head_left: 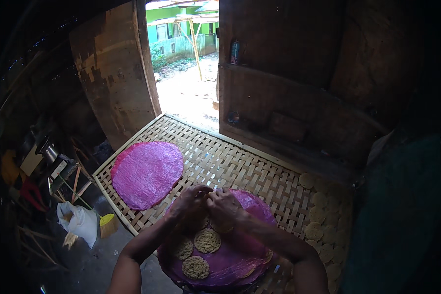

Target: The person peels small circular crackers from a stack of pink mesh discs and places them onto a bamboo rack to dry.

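The left hand (pixel 190 202) and the right hand (pixel 224 206) meet fingertip to fingertip over the far part of a round tray covered with a magenta plastic sheet (pixel 240 257). Both have their fingers curled together around a small round, pale-brown noodle cake, mostly hidden beneath them; I cannot tell how firmly either grips it. Three more round noodle cakes (pixel 207 240) lie on the sheet just below the hands. The tray rests on a large woven bamboo drying rack (pixel 230 164). A second magenta plastic-covered round tray (pixel 147 172) lies well apart to the left. Rows of noodle cakes (pixel 323 215) line the rack's right edge.
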### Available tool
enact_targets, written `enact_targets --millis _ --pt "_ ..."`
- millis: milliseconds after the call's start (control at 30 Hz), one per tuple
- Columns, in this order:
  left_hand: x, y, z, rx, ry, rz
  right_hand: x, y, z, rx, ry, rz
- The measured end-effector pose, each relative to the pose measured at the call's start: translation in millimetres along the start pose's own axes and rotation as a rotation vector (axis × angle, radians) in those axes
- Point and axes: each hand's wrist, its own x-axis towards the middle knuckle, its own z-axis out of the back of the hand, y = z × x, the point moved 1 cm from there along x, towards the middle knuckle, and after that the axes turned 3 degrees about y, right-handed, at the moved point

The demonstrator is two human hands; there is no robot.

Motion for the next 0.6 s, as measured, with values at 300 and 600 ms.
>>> enact_targets --millis 300,600 --pt "19.1 9.8 2.1 -0.051 0.033 -0.078 -4.9 -51.5 -9.6 0.993 -0.271 -0.58" --pt "127.6 16.6 -64.5 -0.524 0.014 0.1 -39.7 -104.2 -40.3 1.83 -0.609 -0.994"
